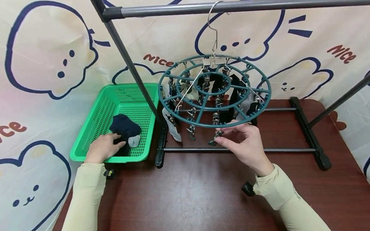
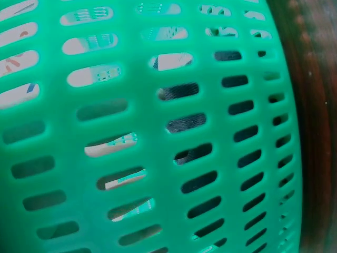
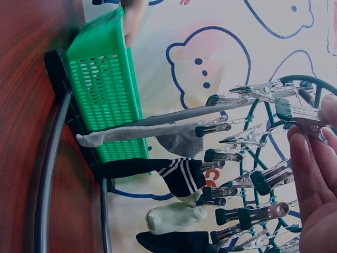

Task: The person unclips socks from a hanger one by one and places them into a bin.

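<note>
In the head view my left hand (image 1: 102, 148) is inside the green basket (image 1: 91, 124), with thumb and fingers pinching a dark navy sock (image 1: 125, 126) that has a light grey patch. Only the perforated basket wall, with dark fabric behind the slots, shows in the left wrist view. My right hand (image 1: 247, 147) pinches a metal clip (image 1: 216, 137) with green tips at the front rim of the round teal drying hanger (image 1: 204, 125). The right wrist view shows this clip (image 3: 297, 112) held between thumb and fingers, with no sock in its tips.
Several socks hang from other clips, among them a grey sock (image 3: 121, 134), a striped black sock (image 3: 184, 176) and a pale green sock (image 3: 174, 217). The hanger hooks over a dark rack bar (image 1: 166, 10). Rack feet (image 1: 313, 136) stand on the brown table (image 1: 190, 196).
</note>
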Motion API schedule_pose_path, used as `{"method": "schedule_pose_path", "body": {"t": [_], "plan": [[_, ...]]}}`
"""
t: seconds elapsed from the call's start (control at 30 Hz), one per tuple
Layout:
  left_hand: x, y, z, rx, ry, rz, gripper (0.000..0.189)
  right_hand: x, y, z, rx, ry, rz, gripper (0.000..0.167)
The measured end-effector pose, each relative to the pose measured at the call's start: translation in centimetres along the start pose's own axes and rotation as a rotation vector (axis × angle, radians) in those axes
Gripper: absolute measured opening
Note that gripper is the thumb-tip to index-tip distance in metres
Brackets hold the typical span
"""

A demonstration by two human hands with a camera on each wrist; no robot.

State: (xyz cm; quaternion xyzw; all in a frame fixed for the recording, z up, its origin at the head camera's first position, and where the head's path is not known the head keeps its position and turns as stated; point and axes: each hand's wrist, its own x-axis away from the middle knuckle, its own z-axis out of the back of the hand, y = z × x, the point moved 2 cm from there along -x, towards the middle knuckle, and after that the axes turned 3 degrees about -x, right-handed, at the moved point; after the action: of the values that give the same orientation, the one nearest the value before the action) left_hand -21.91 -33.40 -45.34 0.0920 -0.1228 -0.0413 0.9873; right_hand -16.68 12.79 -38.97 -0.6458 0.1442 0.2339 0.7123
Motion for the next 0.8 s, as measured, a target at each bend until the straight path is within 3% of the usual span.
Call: {"method": "schedule_pose_path", "body": {"t": [0.13, 0.3, 0.63, 0.8], "plan": [[-0.02, 0.09, 0.02, -0.025, -0.008, -0.016, 0.057, 0.01, 0.02, -0.06, -0.011, -0.005, 0.001, 0.030], [-0.11, 0.07, -0.08, -0.007, -0.054, 0.012, 0.061, 0.03, 0.08, -0.08, -0.013, -0.003, 0.002, 0.030], [-0.43, 0.24, -0.05, -0.042, -0.182, 0.035, 0.070, -0.03, 0.13, 0.00, -0.026, -0.002, 0.013, 0.030], [-0.52, 0.15, -0.11, -0.032, -0.180, 0.033, 0.071, -0.05, 0.12, -0.01, -0.015, -0.003, 0.010, 0.029]]}}
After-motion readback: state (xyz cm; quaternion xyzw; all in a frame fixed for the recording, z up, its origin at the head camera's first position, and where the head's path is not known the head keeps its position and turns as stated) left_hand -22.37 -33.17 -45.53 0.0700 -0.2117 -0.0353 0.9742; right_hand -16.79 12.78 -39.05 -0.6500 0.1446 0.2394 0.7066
